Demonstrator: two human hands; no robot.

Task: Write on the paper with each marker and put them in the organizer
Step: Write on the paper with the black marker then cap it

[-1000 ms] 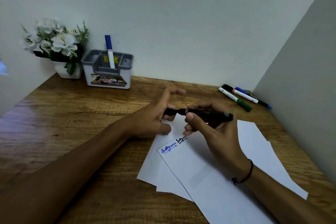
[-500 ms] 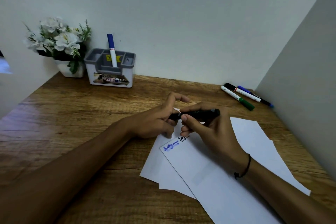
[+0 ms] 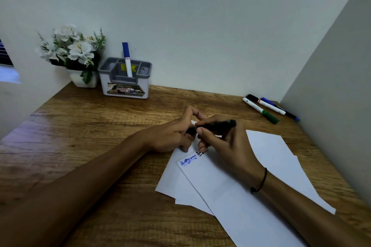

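Note:
A black marker (image 3: 217, 126) lies level between both hands above the white paper (image 3: 236, 190). My right hand (image 3: 226, 144) grips its barrel. My left hand (image 3: 176, 134) pinches its left end, where the cap sits. Blue and black scribbles (image 3: 190, 159) mark the top sheet's near-left corner. The grey and white organizer (image 3: 125, 82) stands at the back left against the wall, with a blue-capped white marker (image 3: 127, 59) upright in it. Three more markers (image 3: 267, 107) lie at the back right of the desk.
A white pot of white flowers (image 3: 73, 54) stands left of the organizer. The wooden desk (image 3: 90, 136) is closed in by walls at the back and on the right. Several loose sheets overlap under my right forearm.
My hands have come together on the black marker. The left hand's fingers, spread a second ago, have closed on its left end, and the marker looks shorter between them.

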